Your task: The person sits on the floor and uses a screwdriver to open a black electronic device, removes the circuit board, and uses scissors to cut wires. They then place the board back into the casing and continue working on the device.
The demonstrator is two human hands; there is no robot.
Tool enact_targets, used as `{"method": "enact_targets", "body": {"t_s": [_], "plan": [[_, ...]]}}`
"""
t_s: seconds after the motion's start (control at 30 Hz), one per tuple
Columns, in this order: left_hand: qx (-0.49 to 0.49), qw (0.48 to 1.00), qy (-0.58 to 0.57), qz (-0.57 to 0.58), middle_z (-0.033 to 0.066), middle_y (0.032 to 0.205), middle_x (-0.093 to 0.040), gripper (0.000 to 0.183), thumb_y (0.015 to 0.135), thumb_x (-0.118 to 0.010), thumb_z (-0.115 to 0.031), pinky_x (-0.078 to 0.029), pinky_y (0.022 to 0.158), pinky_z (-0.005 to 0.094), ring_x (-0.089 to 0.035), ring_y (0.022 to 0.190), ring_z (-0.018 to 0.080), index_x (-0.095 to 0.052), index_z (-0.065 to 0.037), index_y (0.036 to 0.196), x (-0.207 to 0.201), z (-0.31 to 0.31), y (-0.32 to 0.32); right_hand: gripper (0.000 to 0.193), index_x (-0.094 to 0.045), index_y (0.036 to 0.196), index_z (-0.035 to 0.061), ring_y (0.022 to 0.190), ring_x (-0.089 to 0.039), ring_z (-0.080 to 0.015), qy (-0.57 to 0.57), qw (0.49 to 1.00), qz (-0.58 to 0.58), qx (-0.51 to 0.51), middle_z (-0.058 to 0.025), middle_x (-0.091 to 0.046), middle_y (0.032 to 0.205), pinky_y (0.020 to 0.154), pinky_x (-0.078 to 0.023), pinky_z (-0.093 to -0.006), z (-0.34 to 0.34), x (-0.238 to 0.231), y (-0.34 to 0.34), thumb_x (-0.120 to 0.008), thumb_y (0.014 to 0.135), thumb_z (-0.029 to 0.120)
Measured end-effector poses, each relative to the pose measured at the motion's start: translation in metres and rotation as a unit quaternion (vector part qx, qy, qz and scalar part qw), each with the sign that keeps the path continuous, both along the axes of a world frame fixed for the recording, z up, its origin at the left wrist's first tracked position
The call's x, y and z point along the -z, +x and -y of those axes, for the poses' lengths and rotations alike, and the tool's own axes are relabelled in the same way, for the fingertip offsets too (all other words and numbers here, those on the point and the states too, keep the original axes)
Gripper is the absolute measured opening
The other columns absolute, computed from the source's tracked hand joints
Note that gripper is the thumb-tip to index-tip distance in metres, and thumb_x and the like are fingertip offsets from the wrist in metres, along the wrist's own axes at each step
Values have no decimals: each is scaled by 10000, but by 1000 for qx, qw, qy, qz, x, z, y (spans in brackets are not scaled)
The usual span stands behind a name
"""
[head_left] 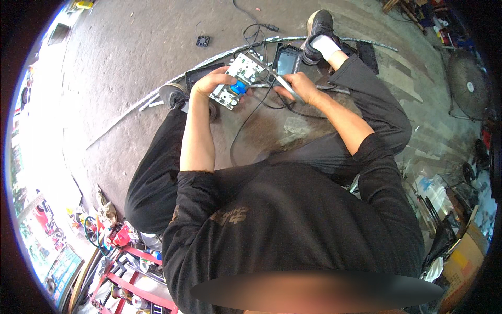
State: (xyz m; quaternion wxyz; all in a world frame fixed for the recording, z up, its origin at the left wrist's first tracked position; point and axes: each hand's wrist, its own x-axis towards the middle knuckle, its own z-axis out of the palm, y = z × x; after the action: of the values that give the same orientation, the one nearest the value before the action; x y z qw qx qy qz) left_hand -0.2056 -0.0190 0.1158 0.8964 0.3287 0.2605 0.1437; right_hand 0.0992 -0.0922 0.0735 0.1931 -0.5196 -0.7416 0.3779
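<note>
My left hand [215, 83] is closed on the left edge of a white circuit board [241, 67]. The board is tilted above the floor between my feet and carries small parts and a large blue component [239, 87] near my fingers. In my right hand [301, 89] is a slim tool with a pale handle [286, 83] and a dark, thin shaft. The shaft points up and left to the board's right edge; whether its tip touches cannot be told. Behind the tool lies an open black housing [286, 60] with a greyish panel.
Black cables [256, 34] loop over the floor, one ending in a plug [270, 27]. A small black fan [203, 41] lies farther off. A long silvery strip [219, 56] curves past my shoes. At right stands a large round fan [466, 83]; a red rack [141, 256] is at lower left.
</note>
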Motion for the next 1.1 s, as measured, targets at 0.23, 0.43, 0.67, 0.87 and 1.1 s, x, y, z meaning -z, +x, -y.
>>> {"method": "enact_targets", "body": {"t_s": [0.23, 0.43, 0.67, 0.87, 1.1], "plan": [[-60, 997, 36, 35, 259, 1078, -695, 604, 790, -710, -244, -603, 797, 462, -713, 905, 365, -538, 41, 1294, 7, 2, -5, 508, -682, 948, 19, 745, -685, -312, -79, 994, -9, 79, -188, -695, 808, 671, -504, -419, -3, -2, -5, -776, 823, 502], [-210, 969, -13, 130, 302, 1213, -633, 854, 913, -496, -692, -583, 871, 536, -682, 1024, 431, -511, 28, 1371, 16, -4, 11, 729, -701, 1001, 51, 904, -697, -381, -207, 955, 212, -1, -193, -723, 948, 787, -536, -472, 25, 9, -16, -662, 775, 743], [-369, 905, -49, 204, 306, 1244, -608, 636, 948, -543, -543, -532, 930, 583, -636, 1094, 470, -532, -33, 1327, -13, 1, 44, 588, -730, 1011, 79, 985, -698, -353, -208, 911, 327, -137, -168, -729, 1018, 834, -552, -466, 69, 56, -42, -746, 738, 599], [-447, 877, -138, 106, 220, 1194, -650, 473, 1038, -411, -469, -538, 895, 575, -656, 1051, 407, -567, -73, 1244, -1, -1, 66, 416, -729, 953, 30, 903, -684, -376, -51, 973, 193, -113, -201, -710, 977, 810, -547, -480, 46, 78, -33, -755, 749, 391], [-442, 891, -83, 65, 141, 1155, -665, 659, 999, -368, -656, -567, 860, 511, -678, 999, 315, -555, -91, 1280, -25, 6, 94, 394, -611, 1213, -6, 966, -629, -131, -69, 944, -255, 197, -55, -676, 1070, 827, -506, -269, -43, -98, -32, -691, 955, 280]]}}
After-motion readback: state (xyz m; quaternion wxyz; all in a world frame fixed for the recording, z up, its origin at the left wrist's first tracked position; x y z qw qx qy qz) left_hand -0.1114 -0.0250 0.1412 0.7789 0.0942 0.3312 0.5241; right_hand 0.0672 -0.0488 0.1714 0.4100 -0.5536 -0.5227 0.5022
